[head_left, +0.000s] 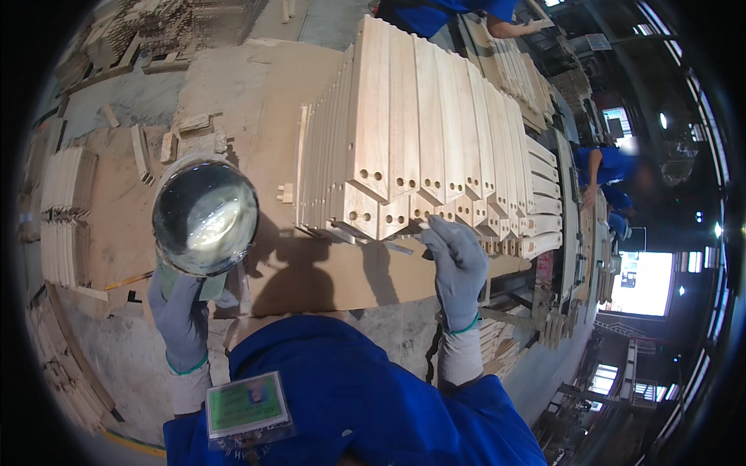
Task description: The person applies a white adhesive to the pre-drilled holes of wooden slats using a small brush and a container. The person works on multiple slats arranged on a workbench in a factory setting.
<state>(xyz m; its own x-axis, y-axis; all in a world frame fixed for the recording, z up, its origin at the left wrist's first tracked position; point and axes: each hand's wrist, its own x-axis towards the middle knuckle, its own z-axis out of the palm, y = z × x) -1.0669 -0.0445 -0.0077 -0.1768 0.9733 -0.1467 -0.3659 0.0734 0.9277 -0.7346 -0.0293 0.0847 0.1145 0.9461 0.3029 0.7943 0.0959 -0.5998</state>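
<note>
My left hand (180,311), in a grey glove, grips a round, shiny metal container (206,217) from its near side. A bright glare covers its inside, so I cannot tell what it holds. A flat green piece (214,286) shows between the glove and the container. My right hand (460,264), gloved too, has its fingers drawn together at the drilled ends of the stacked wooden pieces (396,116). Its fingertips are close to the round holes in the lower row; whatever they pinch is too small to make out. A thin grey strip (399,248) pokes out below the stack.
The stack rests on a brown board (272,101). Wood scraps (194,128) lie at the far left, beside stacked slats (70,182). A co-worker's arm (509,29) reaches in at the far side, and another person in blue (602,167) stands at the right.
</note>
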